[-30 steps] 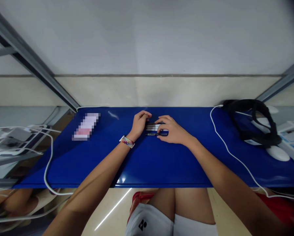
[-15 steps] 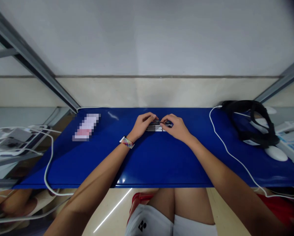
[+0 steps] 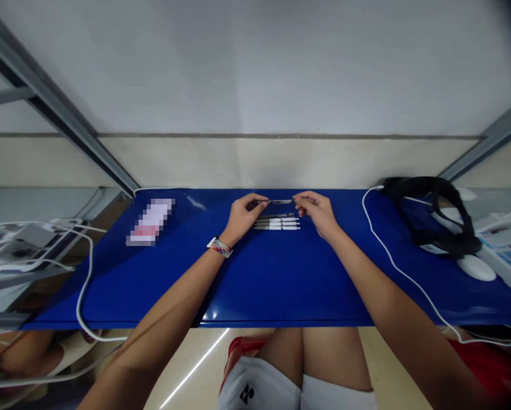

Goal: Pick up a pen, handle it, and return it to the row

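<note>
Left hand (image 3: 241, 218) and right hand (image 3: 319, 213) grip a lone pen (image 3: 281, 201) by its ends, just far of the row of pens (image 3: 277, 224) on the bench (image 3: 281, 279); any print is unreadable. White shorts (image 3: 276, 390) bear a black logo (image 3: 246, 393).

No text or numbers are legible. One sign is discernible: a black emblem (image 3: 246, 393) on the white shorts (image 3: 276, 387), nearer to the wearer than the left hand (image 3: 243, 218). To the right of the right hand (image 3: 318, 212), the pale label (image 3: 433, 249) on the black headset (image 3: 464, 242) is unreadable; left of the left hand, the flat item (image 3: 153, 216) is pixelated.
</note>
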### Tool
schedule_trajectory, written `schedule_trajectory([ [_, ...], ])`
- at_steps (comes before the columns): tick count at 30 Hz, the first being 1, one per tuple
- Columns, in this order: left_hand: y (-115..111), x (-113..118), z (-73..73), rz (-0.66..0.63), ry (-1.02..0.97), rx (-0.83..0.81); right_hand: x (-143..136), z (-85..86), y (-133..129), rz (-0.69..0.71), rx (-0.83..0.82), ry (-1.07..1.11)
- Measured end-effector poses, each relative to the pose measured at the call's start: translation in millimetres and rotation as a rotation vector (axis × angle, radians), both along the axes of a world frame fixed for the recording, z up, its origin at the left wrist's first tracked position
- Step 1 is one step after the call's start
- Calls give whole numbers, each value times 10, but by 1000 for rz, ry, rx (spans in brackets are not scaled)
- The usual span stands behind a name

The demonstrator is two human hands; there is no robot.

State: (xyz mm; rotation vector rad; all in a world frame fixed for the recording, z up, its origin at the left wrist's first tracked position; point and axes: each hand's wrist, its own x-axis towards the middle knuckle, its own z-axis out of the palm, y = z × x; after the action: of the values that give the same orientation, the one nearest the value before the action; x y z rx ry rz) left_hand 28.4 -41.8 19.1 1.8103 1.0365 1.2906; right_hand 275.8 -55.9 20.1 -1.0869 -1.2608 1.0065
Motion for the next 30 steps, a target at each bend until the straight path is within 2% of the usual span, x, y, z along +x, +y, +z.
schedule_trajectory([
  [4,25,-15,-25,32,1,5,40,-4,13,88,-84,157],
  [17,7,-25,-9,-43,-48,-25,19,25,6,88,-80,179],
  [23,10,-25,7,28,-38,-81,-5,-22,6,130,-3,132],
  [26,14,-26,6,29,-39,-116,-19,-14,-9,148,-19,145],
  [30,8,-35,37,8,-52,-48,-26,22,-21,97,-49,198],
])
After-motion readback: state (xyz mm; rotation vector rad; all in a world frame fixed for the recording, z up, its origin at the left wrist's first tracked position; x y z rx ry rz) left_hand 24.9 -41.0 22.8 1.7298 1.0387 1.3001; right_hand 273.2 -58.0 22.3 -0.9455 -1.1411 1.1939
